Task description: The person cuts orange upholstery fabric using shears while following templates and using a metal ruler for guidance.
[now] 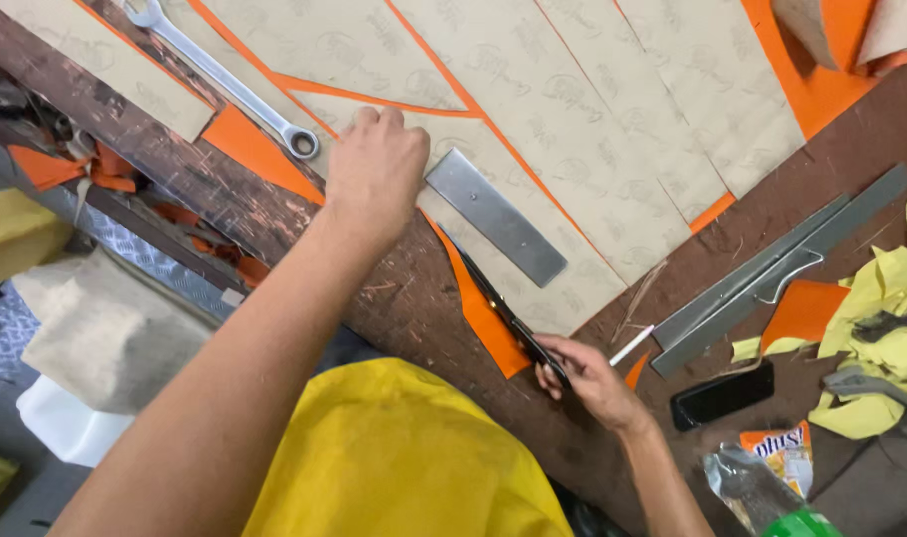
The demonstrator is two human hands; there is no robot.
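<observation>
My left hand presses down on a tan paper-backed sheet with orange edges, fingers curled, next to a flat steel bar lying on that sheet. My right hand grips a black-handled pair of scissors whose blades run along the orange strip at the sheet's near edge. A white pen or marker pokes out beside that hand.
A combination wrench lies at the upper left of the scratched wooden table. Long grey metal rulers, a black phone, yellow scraps, a snack packet sit right.
</observation>
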